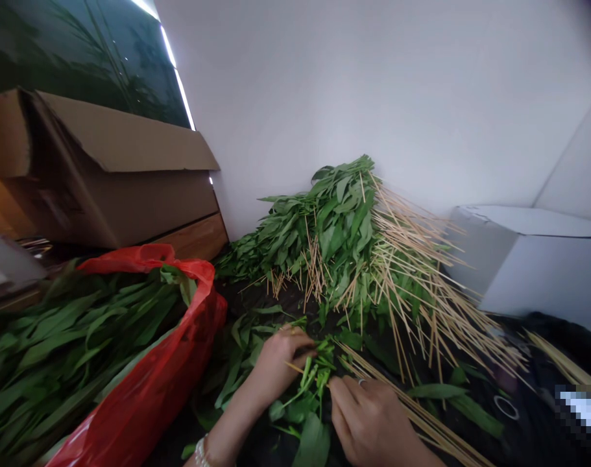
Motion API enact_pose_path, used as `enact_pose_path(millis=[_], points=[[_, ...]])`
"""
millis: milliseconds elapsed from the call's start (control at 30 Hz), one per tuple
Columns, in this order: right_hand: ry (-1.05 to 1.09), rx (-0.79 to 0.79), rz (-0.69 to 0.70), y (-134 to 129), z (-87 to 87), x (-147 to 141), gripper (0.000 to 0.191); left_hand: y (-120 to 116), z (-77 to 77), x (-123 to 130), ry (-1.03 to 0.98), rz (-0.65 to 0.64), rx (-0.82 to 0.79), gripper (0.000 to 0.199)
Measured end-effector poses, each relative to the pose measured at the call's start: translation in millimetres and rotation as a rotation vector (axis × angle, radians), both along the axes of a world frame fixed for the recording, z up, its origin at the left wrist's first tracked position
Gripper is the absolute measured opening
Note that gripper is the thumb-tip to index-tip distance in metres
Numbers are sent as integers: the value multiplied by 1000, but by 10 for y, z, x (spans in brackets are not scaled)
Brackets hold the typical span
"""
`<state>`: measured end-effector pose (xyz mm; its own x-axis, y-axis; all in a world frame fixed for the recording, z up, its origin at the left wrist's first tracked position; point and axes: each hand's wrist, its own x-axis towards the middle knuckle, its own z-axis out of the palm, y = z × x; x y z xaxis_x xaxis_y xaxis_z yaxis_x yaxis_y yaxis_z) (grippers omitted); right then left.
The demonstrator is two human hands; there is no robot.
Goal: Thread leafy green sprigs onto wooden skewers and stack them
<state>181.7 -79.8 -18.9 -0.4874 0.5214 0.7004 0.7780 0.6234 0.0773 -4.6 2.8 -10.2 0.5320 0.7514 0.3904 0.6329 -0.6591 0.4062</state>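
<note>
Green stems (319, 373) are lying between the two hands, low in the middle of the view, their cut ends bunching crisp and pale, their broad leaves hanging limp below. Left hand (284, 357) is curling its fingers around the upper left of the bunch, gripping it. Right hand (368, 415), wearing a smooth ring, is pinching at the bunch's lower right, apparently on the end of a thin stick (295, 368); the stick is crossing the stems, whether piercing them or passing behind I cannot tell. A bracelet (202, 454) of round, pearly beads is circling the left wrist. Just beside the right hand, loose sticks (422, 415), straight and tan, are lying roughly parallel. Long, pointed leaves (477, 415) are resting flat to the right, near a pale thin loop (506, 407). Farther left, a crinkled, glossy red plastic bag (191, 370) is gaping around densely layered, lance-shaped foliage (81, 337). Beyond the hands, a leafy heap (341, 227) is leaning near a smooth white wall (348, 78), slender sticks fanning from its right side. Behind the bag, a brown cardboard box (95, 201) is standing with stiff flaps spreading; at right, a plain white box (543, 266) is showing flat faces.
</note>
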Motion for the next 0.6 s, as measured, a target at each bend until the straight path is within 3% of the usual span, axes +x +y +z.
enact_pose_path(millis=[200,300,400,533,600], points=[[91,-42,-115,35,-70,68,26,29,111,-41,-463,283,-54,17],[136,-55,-147,35,-57,87,27,17,159,-55,-626,296,-129,20],[168,-54,-175,36,-36,96,26,-6,169,-57,-694,301,-113,20],[173,-51,-226,43,-29,105,27,-48,146,-57,-624,384,117,17],[162,-40,-263,49,-34,115,28,-69,146,-53,-616,373,129,17]])
